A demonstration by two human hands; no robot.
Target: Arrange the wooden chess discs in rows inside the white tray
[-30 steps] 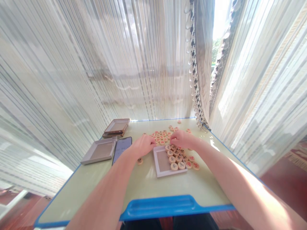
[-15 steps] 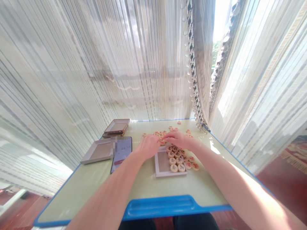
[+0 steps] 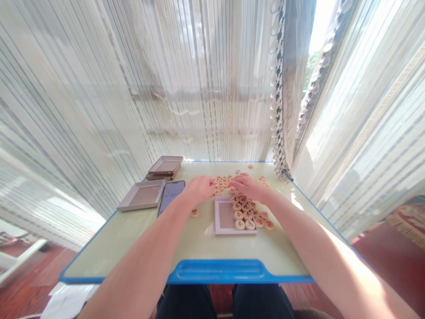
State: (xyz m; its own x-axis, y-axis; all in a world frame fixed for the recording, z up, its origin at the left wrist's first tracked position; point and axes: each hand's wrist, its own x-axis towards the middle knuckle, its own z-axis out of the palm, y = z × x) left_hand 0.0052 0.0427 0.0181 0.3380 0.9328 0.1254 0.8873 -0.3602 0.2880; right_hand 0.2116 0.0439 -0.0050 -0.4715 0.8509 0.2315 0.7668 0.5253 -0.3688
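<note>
A shallow pale box tray [image 3: 218, 228] stands in front of me, its right side filled with round xiangqi pieces [image 3: 247, 215] bearing dark characters. Beyond it lies a loose spread of more pieces [image 3: 223, 180], many red-marked. My left hand [image 3: 200, 189] is curled at the left edge of this spread; whatever its fingertips hold is hidden. Over the pieces just behind the tray, my right hand [image 3: 247, 184] reaches with fingers stretched out and apart, holding nothing visible. One single piece [image 3: 195, 212] rests near my left forearm. Several red-marked pieces [image 3: 264, 219] sit outside the tray's right side.
On the left, a phone [image 3: 171, 195] lies beside an open box lid [image 3: 139, 196]. Stacked brown-edged trays [image 3: 165, 166] stand behind them. The table [image 3: 199, 246] has a blue rim, with string curtains [image 3: 199, 110] hanging beyond it.
My left hand has moved left, away from my right hand, so a gap now separates them. The single piece by my left forearm has come into sight. The camera view has shifted slightly.
</note>
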